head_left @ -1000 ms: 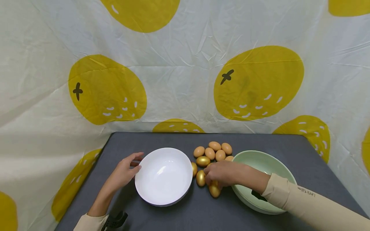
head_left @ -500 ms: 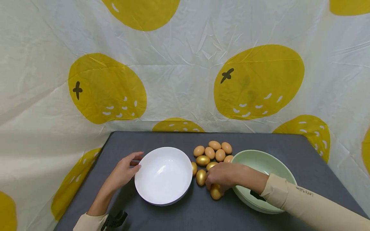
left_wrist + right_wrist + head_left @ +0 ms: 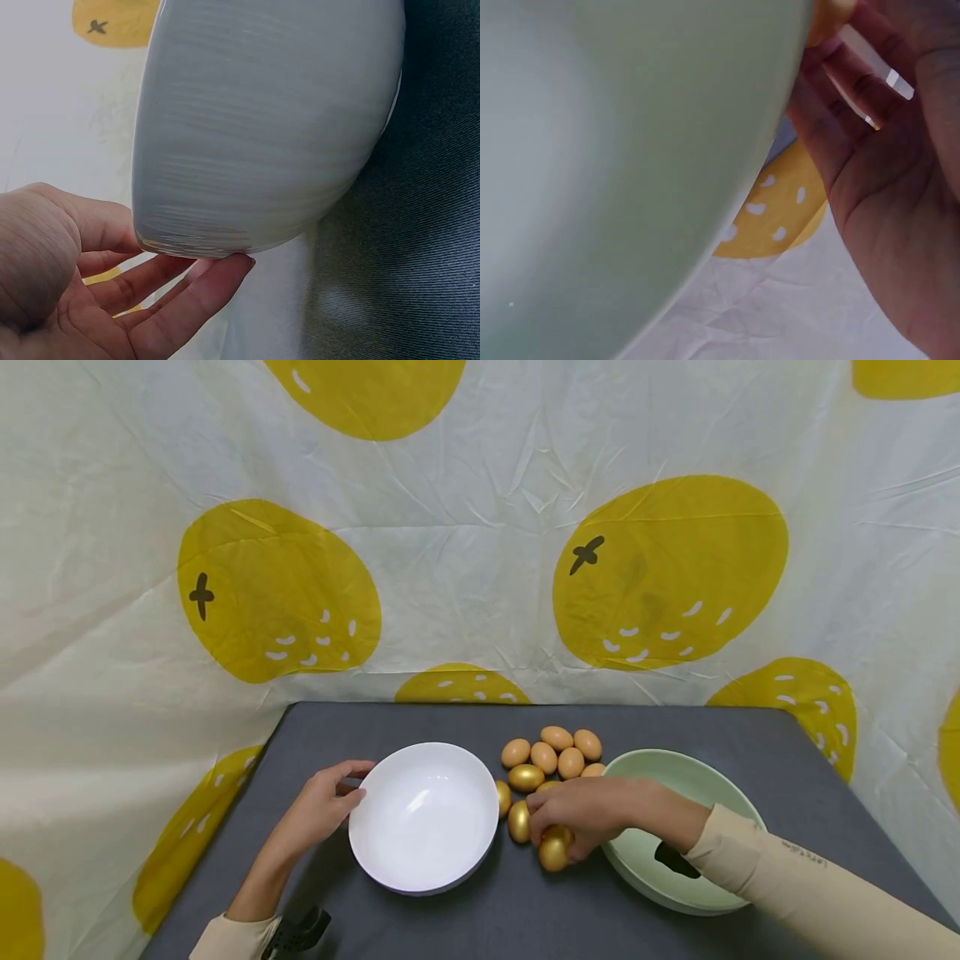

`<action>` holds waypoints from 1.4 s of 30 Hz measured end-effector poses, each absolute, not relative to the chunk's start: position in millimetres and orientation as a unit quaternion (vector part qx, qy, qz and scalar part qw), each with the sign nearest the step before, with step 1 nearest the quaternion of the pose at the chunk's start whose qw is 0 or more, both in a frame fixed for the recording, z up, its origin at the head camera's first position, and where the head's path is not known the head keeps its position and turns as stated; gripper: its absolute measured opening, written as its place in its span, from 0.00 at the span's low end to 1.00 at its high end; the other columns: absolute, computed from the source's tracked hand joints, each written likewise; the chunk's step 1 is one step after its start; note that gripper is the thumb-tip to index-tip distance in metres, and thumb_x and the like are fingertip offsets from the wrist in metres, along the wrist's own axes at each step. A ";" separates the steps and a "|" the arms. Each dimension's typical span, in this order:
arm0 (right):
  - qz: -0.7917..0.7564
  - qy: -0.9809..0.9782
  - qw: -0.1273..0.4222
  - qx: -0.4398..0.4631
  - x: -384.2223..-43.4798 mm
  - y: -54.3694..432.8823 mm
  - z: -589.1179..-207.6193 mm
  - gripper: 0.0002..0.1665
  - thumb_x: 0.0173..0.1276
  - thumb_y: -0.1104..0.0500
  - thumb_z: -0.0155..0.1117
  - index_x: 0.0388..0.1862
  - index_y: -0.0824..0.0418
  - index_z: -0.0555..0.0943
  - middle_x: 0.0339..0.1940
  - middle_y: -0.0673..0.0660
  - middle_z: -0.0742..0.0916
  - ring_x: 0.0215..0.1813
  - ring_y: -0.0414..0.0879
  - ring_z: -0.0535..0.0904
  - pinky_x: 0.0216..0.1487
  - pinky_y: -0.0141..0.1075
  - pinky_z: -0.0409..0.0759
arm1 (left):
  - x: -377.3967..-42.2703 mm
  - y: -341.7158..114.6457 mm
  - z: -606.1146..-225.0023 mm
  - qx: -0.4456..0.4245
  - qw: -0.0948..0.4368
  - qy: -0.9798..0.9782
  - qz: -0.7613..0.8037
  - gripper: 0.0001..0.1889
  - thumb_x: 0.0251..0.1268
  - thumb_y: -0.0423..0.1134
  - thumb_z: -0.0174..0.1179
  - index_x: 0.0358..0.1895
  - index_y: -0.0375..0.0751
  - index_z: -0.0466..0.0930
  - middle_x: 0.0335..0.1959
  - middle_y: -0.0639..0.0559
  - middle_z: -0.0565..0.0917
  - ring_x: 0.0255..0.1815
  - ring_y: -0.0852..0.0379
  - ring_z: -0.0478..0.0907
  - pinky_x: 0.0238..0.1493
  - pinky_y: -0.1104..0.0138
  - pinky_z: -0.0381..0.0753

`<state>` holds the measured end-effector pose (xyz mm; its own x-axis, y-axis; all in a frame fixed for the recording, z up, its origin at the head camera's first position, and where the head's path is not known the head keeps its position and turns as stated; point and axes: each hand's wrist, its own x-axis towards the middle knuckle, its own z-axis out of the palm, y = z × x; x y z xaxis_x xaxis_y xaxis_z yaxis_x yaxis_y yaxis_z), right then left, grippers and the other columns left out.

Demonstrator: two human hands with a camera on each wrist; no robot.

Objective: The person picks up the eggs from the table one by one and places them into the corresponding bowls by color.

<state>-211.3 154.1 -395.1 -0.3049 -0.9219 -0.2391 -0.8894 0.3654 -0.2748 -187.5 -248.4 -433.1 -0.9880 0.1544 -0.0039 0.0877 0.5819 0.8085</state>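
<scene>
My left hand [image 3: 322, 806] rests at the left side of a white bowl [image 3: 424, 818]. In the left wrist view the fairly straight fingers [image 3: 184, 307] touch the outer wall of that bowl, near its rim. My right hand [image 3: 581, 814] reaches across the green bowl [image 3: 637, 877] and pinches a golden egg [image 3: 554, 850] between thumb and fingers. Another golden egg [image 3: 519, 822] lies just left of that hand, and a third golden egg [image 3: 527, 777] lies beyond it. The right wrist view has the green bowl's wall covering most of the fingertips, with part of an egg [image 3: 829, 19] showing.
Several brown eggs [image 3: 557, 738] lie grouped at the back, between the two bowls. One more golden egg [image 3: 503, 799] sits against the white bowl's right rim. A dark grey cloth [image 3: 420, 722] covers the table; a fruit-print curtain [image 3: 465, 585] hangs behind.
The right fingers have closed round the front golden egg, and it has come slightly left and up with the hand. The left hand and both bowls have stayed in place.
</scene>
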 end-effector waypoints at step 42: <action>-0.197 0.764 0.206 -0.578 -236.4 163.1 -359.9 0.24 0.62 0.64 0.73 0.58 0.52 0.82 0.54 0.44 0.83 0.55 0.37 0.75 0.55 0.34 0.81 | -188.7 -249.7 -428.6 0.046 0.067 0.884 0.460 0.23 0.72 0.30 0.60 0.69 0.45 0.77 0.65 0.39 0.76 0.45 0.50 0.83 0.33 0.59 0.87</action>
<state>-236.4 163.1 -359.9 -0.2456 -0.9654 -0.0878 -0.8031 0.2533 -0.5394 -188.7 -249.7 -428.6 -0.9869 0.1429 -0.0756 0.0203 0.5733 0.8191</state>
